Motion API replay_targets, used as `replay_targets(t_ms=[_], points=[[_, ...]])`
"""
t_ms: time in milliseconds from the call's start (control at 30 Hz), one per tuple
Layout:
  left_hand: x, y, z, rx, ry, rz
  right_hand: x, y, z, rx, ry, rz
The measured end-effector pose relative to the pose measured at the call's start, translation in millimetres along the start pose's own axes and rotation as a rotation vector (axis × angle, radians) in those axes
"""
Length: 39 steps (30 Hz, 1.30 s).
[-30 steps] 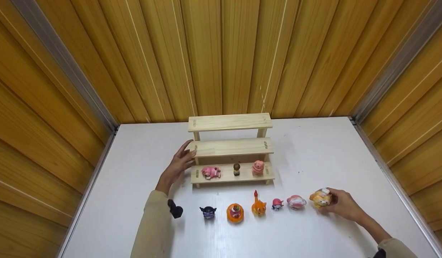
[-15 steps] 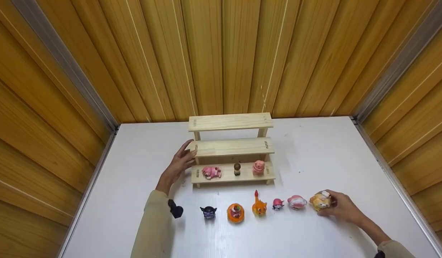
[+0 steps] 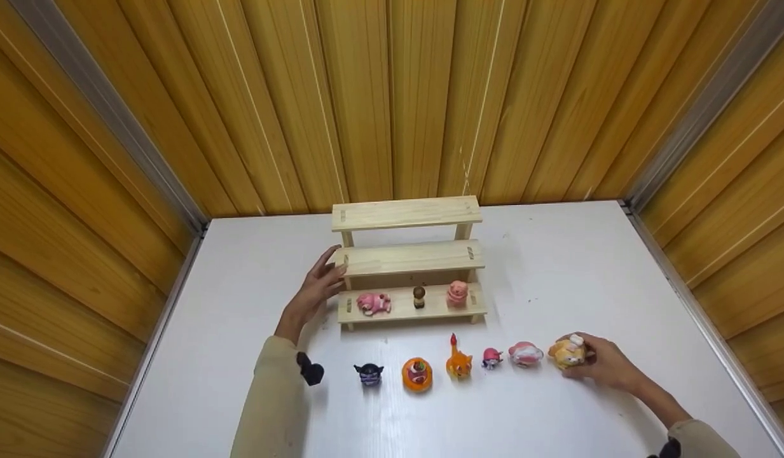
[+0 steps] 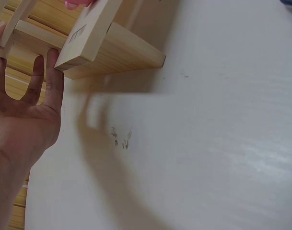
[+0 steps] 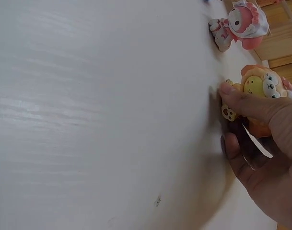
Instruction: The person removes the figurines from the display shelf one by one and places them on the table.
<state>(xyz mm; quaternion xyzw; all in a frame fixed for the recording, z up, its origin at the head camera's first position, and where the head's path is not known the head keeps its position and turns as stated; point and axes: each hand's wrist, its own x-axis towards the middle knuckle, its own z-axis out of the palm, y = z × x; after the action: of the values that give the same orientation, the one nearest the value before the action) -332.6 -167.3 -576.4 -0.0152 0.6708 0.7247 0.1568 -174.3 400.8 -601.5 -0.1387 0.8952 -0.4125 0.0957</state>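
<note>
My left hand (image 3: 315, 292) rests its mostly straight fingers against the left end of the pale wooden three-tier display stand (image 3: 407, 257), at the middle tier. The left wrist view shows these fingers (image 4: 53, 79) right at the wood. On the right, my right hand (image 3: 611, 364) holds an orange-and-white figurine (image 3: 567, 352) with a yellow face, low over the table. In the right wrist view a digit lies across its front; its far side is hidden. Beside it stands a pink-and-white figurine (image 3: 526, 354).
On the lowest tier sit a pink lying figurine (image 3: 373, 303), a small brown-haired figurine (image 3: 419, 297) and a pink bear-like figurine (image 3: 457, 294). In front stand a black horned figurine (image 3: 369, 374), an orange round one (image 3: 417, 374), an orange long-tailed one (image 3: 459, 364) and a small pink one (image 3: 491, 358).
The head view has shifted slightly. The figurine under my right hand has turned a little, its white part now farther right; my left hand stays at the stand.
</note>
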Motion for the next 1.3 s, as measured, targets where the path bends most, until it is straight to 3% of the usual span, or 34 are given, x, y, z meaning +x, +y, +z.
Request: replay_targets(t_ms=[233, 467, 700, 1033, 1300], points=[[-2.3, -1.6, -0.4, -0.011, -0.016, 0.007, -5.1, 3.1, 4.3, -0.052, 0.047, -0.021], [-2.9, -2.0, -0.3, -0.016, -0.015, 0.019, -4.6, 2.5, 4.9, -0.092, 0.086, 0.021], [-1.4, -3.2, -0.2, -0.024, -0.027, 0.007, -4.6, 2.7, 1.5, -0.059, 0.075, -0.001], [-0.4, -1.6, 1.6, 0.011, -0.005, 0.012, -9.8, 18.3, -24.0, 0.025, -0.024, -0.111], [0.0, -1.3, -0.3, 0.010, -0.002, 0.011, -8.5, 30.4, -43.0, 0.046, 0.013, -0.124]])
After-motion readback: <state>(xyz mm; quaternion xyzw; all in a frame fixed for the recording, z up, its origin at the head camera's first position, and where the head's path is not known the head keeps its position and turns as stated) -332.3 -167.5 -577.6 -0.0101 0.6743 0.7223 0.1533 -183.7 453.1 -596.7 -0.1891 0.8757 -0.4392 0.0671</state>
